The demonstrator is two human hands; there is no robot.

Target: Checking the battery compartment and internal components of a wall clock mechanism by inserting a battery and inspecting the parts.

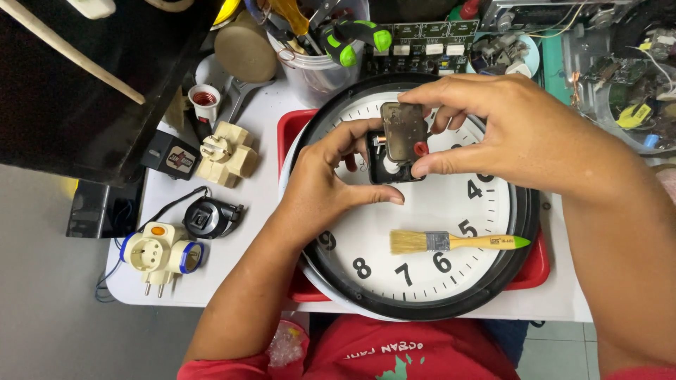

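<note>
Clock movement [396,144] above wall clock [422,204] face centre, pinched between left hand [327,186] and right hand [507,134]; both grips closed on it. I judge: steady module, avoid paintbrush [458,242] lying on dial.

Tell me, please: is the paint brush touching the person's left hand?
Apart. The head view shows the paint brush lying on the clock face, with a strip of white dial plainly visible between its bristles and the left hand above it.
</note>
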